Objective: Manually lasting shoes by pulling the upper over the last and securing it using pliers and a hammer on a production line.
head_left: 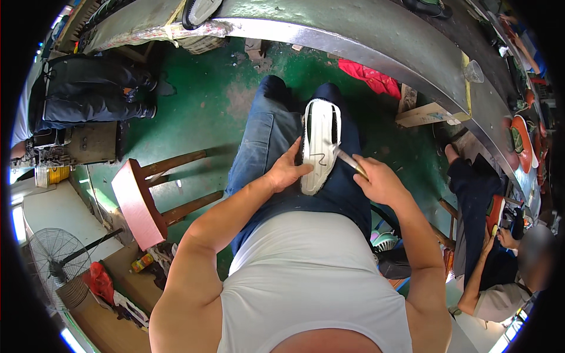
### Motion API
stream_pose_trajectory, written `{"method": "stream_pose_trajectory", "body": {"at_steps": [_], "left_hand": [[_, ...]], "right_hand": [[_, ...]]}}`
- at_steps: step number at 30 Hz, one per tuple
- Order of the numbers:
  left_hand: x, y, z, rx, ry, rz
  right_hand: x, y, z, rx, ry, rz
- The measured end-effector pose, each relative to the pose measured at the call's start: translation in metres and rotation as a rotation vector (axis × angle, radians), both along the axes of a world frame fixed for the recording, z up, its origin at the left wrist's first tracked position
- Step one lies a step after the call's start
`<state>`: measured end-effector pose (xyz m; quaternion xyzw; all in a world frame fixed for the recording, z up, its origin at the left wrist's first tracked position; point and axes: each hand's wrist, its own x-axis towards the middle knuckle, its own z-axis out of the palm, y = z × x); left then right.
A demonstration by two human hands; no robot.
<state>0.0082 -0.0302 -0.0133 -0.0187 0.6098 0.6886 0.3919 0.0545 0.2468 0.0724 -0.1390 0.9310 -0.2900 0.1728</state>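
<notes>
A shoe (318, 126) lies upside down along my right thigh, its toe pointing away from me. Its underside is white with long raised bands, a dark edge and a dark zigzag mark near the heel end. My left hand (288, 170) grips the left side of the heel half, thumb over the underside. In my right hand (376, 177) is a slim brush (348, 161) with a light metal-coloured front part. The brush tip meets the right edge of the shoe; whether wet adhesive lies there I cannot tell.
A long metal-edged bench (353, 38) curves across the far side. On my left stand a wooden stool (140, 206) with a pink top and a fan (57, 265). A red cloth (371, 77) hangs below the bench. At right, another person handles a red shoe (495, 212).
</notes>
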Motion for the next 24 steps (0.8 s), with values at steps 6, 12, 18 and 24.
{"method": "stream_pose_trajectory", "body": {"at_steps": [6, 12, 18, 24], "left_hand": [[0.0, 0.005, 0.007, -0.13, 0.157, -0.126], [0.002, 0.002, -0.012, -0.064, 0.187, -0.182], [0.001, 0.006, -0.002, -0.381, 0.411, -0.316], [-0.001, 0.008, -0.031, 0.051, -0.012, 0.072]], "right_hand": [[-0.019, -0.021, 0.018, 0.371, 0.288, 0.253], [-0.026, -0.032, 0.011, 0.034, -0.17, 0.287], [-0.02, -0.033, 0.027, 0.206, 0.086, 0.224], [-0.027, -0.045, 0.024, 0.343, -0.139, 0.293]]}}
